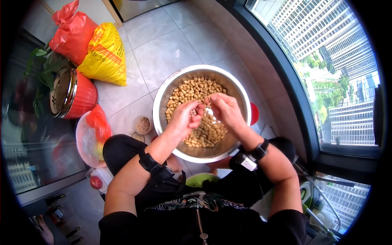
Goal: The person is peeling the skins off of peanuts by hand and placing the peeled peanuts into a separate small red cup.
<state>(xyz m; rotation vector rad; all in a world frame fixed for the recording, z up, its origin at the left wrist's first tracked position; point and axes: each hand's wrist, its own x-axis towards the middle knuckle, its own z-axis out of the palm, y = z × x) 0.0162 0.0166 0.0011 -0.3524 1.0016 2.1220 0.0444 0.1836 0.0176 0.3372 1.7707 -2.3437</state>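
Note:
A wide metal basin (157,108) stands in front of me, holding many unshelled peanuts (198,87). Over its middle, my left hand (183,120) is closed with curled fingers, and small pinkish peanut kernels (193,112) show in its palm. My right hand (228,112) is beside it, thumb and forefinger pinched together close to the left fingertips. Whatever sits in that pinch is too small to make out. Left of the basin, a small round container (143,125) on the floor holds shelled kernels.
To the left are a pale plastic tub (83,141) with a red bag, a red ribbed pot (83,96) with a plant, and tied red (75,34) and yellow (106,57) bags. A red round thing (254,113) touches the basin's right side. A window wall (286,73) runs along the right.

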